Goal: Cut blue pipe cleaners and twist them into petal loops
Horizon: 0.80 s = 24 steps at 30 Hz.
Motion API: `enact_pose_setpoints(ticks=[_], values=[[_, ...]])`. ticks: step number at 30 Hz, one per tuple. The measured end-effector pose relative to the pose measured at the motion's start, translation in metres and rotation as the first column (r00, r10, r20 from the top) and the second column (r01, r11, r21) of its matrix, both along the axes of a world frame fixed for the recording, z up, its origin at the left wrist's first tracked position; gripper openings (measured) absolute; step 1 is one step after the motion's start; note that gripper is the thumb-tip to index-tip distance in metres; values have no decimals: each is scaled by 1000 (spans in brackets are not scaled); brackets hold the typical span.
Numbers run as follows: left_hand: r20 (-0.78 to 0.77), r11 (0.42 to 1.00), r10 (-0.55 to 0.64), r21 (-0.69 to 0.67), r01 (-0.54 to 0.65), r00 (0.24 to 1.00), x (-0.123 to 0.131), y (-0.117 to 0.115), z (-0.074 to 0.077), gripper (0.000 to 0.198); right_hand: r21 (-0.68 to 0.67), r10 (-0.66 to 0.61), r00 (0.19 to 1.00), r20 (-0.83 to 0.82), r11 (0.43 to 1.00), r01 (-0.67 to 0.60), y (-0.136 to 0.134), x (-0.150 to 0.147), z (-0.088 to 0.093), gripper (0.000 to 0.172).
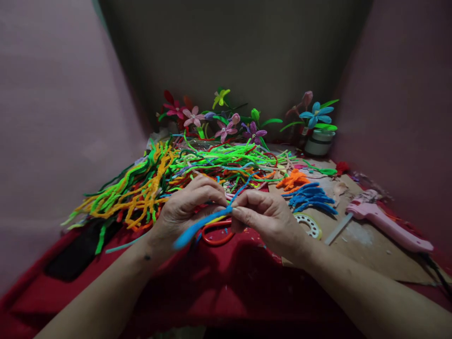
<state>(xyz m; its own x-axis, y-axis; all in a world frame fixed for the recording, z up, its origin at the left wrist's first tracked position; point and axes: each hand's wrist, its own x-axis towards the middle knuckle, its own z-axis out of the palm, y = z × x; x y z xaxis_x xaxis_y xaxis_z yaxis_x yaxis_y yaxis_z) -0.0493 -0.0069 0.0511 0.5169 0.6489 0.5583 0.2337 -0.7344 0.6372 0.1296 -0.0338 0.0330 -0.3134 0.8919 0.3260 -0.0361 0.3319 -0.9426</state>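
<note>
Between my two hands is a blue pipe cleaner (201,227), its thick fuzzy end sticking out toward me on the left and a thin end rising behind. My left hand (192,200) pinches it from the left, and my right hand (266,212) grips it with thumb and forefinger close by. Just below the fingers lie scissors with red handles (215,242), their blades hidden. A roll of tape (308,226) sits right of my right hand. Beyond it are a bunch of blue petal-like pieces (310,197) and an orange bunch (294,180).
A big heap of colored pipe cleaners (226,157) spreads behind my hands. Pipe-cleaner flowers (226,129) stand at the back, near a jar (319,142). A pink glue gun (391,223) rests on cardboard (374,256) at right. A dark flat object (76,256) lies left.
</note>
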Motion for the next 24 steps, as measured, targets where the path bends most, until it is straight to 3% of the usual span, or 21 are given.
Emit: enact_pose_setpoints(ticks=[3, 5, 6, 9, 10, 11, 12, 13, 15, 17, 20, 24], values=[[-29, 988, 9, -155, -13, 1000, 4, -4, 0, 7, 94, -67, 992, 110, 994, 57, -1, 1, 1, 13], [2, 917, -5, -398, 6, 1000, 7, -3, -2, 12, 270, -174, 963, 204, 956, 115, -3, 1, -1, 14], [38, 842, -30, -537, 45, 999, 8, -1, -3, 14, 401, -251, 936, 247, 906, 137, -3, 1, -3, 15], [175, 555, -100, -807, 201, 980, 9, 6, -9, 18, 750, -481, 823, 301, 653, 108, -2, 0, -11, 18], [196, 501, -104, -837, 222, 975, 9, 8, -10, 17, 788, -509, 803, 310, 610, 82, -2, 0, -14, 19], [203, 482, -100, -846, 226, 974, 8, 10, -10, 16, 787, -505, 803, 315, 613, 77, -1, -1, -15, 19], [195, 497, -91, -841, 214, 977, 7, 10, -10, 15, 751, -475, 822, 314, 654, 92, 0, -1, -16, 18], [177, 538, -80, -821, 192, 981, 6, 10, -8, 15, 673, -420, 855, 305, 730, 119, 1, -2, -15, 16], [118, 658, -60, -742, 129, 991, 5, 9, -4, 16, 409, -278, 931, 238, 898, 163, 3, -3, -11, 12], [10, 788, -17, -616, 20, 1000, 5, 6, 1, 17, 96, -163, 975, 150, 984, 150, 4, -3, -5, 12], [-142, 908, 114, -386, -161, 983, 8, 3, 1, 19, -164, -120, 990, 69, 978, 130, 5, -5, 0, 18], [-173, 957, 287, 4, -291, 942, 11, 2, -10, 14, -212, -168, 984, 56, 961, 176, 5, -6, -1, 16]])
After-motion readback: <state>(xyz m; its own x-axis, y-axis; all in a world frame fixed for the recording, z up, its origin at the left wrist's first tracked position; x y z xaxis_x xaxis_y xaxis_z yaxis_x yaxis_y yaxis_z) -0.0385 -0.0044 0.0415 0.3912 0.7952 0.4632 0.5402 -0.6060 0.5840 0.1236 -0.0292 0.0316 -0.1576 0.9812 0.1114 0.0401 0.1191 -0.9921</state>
